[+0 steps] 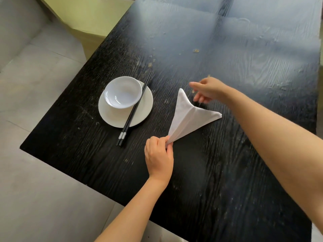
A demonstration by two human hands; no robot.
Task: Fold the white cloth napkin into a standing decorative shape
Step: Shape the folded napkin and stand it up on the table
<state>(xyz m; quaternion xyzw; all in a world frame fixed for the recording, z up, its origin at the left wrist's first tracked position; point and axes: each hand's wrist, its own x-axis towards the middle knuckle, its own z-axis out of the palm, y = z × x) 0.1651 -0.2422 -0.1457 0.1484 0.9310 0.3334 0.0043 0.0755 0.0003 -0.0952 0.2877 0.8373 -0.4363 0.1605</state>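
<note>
White folded cloth napkin, likely soft and light: left grip pinches its near tip, right grip hovers spread.

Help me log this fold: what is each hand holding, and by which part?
The left hand pinches the white napkin at its narrow near tip. The right hand holds nothing, open near the napkin's far point.

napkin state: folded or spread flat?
Folded: the napkin lies as a narrow kite with a centre seam; the left hand pinches its near tip.
</note>
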